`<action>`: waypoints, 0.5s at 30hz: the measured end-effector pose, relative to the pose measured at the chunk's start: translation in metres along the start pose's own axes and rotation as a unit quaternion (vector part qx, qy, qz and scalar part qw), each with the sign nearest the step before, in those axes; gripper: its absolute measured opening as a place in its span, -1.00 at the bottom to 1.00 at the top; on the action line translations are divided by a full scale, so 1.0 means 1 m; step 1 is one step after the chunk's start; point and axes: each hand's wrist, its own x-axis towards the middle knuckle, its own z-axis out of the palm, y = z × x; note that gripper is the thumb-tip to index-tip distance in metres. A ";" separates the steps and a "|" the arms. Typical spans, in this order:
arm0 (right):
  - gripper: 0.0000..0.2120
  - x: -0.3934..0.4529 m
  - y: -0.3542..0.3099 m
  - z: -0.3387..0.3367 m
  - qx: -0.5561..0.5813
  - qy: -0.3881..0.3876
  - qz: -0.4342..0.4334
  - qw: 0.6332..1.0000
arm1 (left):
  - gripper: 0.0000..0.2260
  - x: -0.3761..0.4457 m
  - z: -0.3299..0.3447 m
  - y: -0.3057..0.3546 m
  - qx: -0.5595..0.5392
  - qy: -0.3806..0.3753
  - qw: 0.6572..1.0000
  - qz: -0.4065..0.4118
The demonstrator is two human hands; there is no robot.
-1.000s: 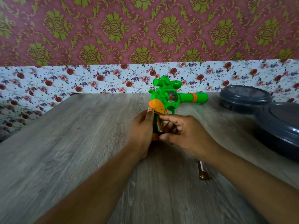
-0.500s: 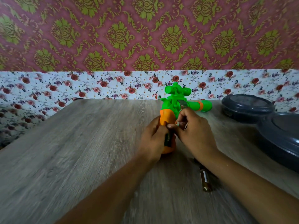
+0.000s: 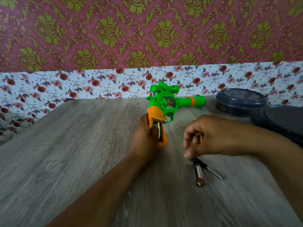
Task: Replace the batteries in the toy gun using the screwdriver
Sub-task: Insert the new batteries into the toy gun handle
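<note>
The green toy gun (image 3: 165, 102) with an orange grip stands on the wooden table (image 3: 73, 153), barrel pointing right. My left hand (image 3: 144, 138) grips the orange handle. Its battery compartment is uncovered and a battery (image 3: 158, 128) sits inside. My right hand (image 3: 213, 136) hovers blurred to the right of the gun, apart from it, with its fingers curled. A sliver of orange shows between those fingers; I cannot tell whether they hold it. Just below that hand a loose battery (image 3: 199, 175) and a small black-handled screwdriver (image 3: 213, 172) lie on the table.
Two dark round lidded containers (image 3: 239, 100) (image 3: 282, 118) stand at the back right of the table. A floral-papered wall runs close behind the gun. The table's left edge slants along the left side.
My right hand has left the gun's grip and moved right and down toward the battery and screwdriver. The compartment with its battery now shows. My left hand keeps holding the grip.
</note>
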 end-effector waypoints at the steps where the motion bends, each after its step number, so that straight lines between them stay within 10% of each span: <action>1: -0.76 -0.006 -0.004 -0.001 -0.042 -0.035 0.022 0.998 | -0.63 0.000 0.000 0.000 0.000 0.001 1.000 -0.007; 15: -0.58 -0.011 -0.020 0.016 -0.215 -0.142 0.061 0.964 | -0.87 -0.001 0.001 0.005 -0.023 0.019 0.999 -0.021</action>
